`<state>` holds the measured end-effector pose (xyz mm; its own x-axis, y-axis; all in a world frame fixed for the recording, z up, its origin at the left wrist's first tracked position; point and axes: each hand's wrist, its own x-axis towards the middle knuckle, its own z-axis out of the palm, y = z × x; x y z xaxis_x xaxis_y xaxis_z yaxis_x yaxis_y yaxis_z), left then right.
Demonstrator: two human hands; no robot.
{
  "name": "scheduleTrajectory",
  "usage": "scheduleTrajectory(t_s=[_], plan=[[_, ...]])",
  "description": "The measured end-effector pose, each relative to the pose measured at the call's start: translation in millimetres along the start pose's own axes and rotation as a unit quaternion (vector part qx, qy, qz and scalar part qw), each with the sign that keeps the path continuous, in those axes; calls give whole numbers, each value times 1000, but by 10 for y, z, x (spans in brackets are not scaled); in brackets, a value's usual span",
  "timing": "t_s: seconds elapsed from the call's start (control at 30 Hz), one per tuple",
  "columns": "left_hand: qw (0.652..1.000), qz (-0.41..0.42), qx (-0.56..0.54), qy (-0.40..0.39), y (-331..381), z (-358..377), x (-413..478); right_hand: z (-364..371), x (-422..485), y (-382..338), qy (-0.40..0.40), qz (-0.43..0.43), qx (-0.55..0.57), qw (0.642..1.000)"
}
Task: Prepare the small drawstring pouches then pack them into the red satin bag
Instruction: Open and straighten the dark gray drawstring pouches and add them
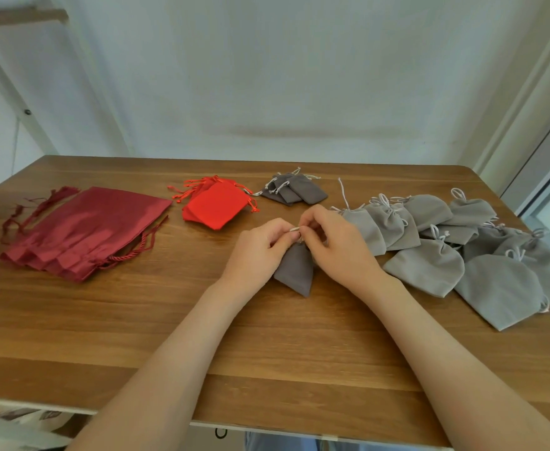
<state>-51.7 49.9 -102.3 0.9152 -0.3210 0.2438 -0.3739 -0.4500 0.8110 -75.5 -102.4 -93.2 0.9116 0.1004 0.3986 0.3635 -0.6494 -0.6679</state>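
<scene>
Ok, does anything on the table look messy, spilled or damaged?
Nothing spilled or damaged. Only the light grey pouches on the right of the table lie in a loose, overlapping heap.

You have no text, label, brand, number or sign to read anywhere in this view.
</scene>
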Motion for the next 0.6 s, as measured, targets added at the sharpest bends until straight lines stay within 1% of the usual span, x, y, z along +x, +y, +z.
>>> scheduleTrajectory(t_s=[0.07, 0.13, 0.23, 0.4, 0.5, 0.6], plan=[[994, 64, 88, 21, -23, 8, -5, 9, 3, -8, 10, 4, 19, 1000], [984, 109, 130, 45, -67, 17, 13, 5, 1, -6, 9, 2, 28, 1000], [982, 117, 135, 64, -117, 19, 35, 3, -2, 2, 8, 6, 26, 1000], [983, 126, 111, 77, -106, 4, 32, 11, 1, -24, 4, 15, 53, 998], [979, 145, 123, 68, -81, 10, 21, 34, -1, -24, 0, 22, 40, 999], [979, 149, 116, 76, -78, 12, 28, 44, -2, -33, 8, 30, 25, 999]])
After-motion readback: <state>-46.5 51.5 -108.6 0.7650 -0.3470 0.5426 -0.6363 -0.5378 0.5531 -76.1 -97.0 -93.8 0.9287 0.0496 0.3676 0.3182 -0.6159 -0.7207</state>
